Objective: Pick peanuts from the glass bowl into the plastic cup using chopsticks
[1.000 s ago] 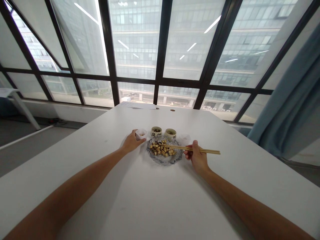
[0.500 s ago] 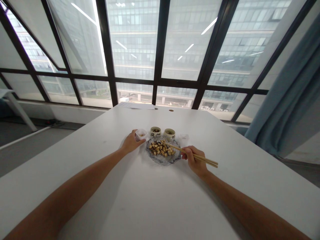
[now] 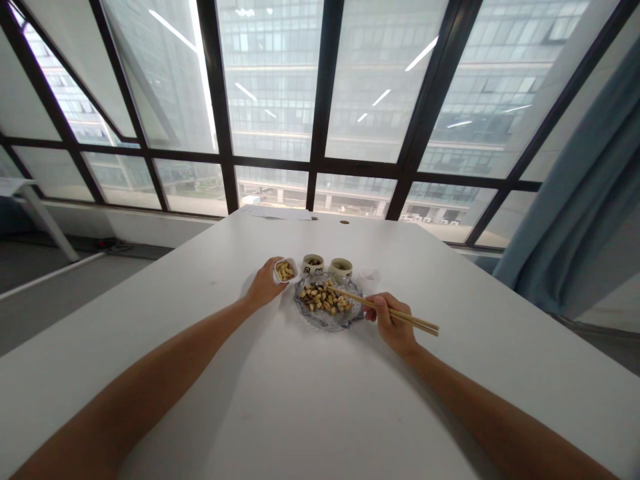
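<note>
My left hand (image 3: pixel 266 283) grips a small white plastic cup (image 3: pixel 294 265), tilted so that the tan pieces (image 3: pixel 285 270) inside show. Just right of it stands a scalloped clear glass plate (image 3: pixel 327 325) with a pile of nut-like pieces (image 3: pixel 320 297), pale and dark mixed. In my right hand (image 3: pixel 395 321) is a pair of wooden chopsticks (image 3: pixel 410 320), their tips resting at the top of the pile. Behind the plate are two small cream cups with dark characters, the left cup (image 3: pixel 313 263) holding something dark, the right cup (image 3: pixel 341 267) with contents I cannot make out.
A second clear plastic cup (image 3: pixel 370 275) stands right of the cream cups. Papers (image 3: pixel 275 213) and a brown round spot (image 3: pixel 344 222) are at the far end of the white table (image 3: pixel 280 400). Windows lie beyond; a blue curtain (image 3: pixel 565 200) hangs at the right.
My left hand has tipped the white cup toward me, so its contents now show. The chopsticks stay at the pile. The whole view has shifted slightly.
</note>
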Tool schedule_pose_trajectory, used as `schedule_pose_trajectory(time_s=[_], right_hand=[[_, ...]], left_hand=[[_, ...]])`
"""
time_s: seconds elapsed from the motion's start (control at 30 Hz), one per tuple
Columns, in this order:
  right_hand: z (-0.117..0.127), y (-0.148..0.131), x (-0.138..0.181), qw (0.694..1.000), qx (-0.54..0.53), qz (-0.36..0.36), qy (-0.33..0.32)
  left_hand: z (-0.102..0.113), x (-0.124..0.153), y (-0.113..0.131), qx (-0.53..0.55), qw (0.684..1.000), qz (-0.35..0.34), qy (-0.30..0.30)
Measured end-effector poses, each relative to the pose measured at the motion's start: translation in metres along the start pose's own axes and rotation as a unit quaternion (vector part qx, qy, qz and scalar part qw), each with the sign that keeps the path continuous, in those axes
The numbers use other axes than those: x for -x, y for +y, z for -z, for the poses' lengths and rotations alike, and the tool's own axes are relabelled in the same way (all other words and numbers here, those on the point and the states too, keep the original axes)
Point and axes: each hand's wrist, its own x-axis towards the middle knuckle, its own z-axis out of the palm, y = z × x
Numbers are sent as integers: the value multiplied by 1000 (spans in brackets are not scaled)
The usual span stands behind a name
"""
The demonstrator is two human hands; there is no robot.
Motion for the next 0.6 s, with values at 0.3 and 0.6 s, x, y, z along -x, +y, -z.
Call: schedule_pose_trajectory(time_s=[0.3, 0.6], right_hand=[[-1, -8, -1, 1000, -10, -4, 12], [0, -9, -18, 997, -56, 1, 55]], left_hand=[[1, -1, -3, -28, 981, 190, -13], [8, -49, 22, -148, 988, 25, -46]])
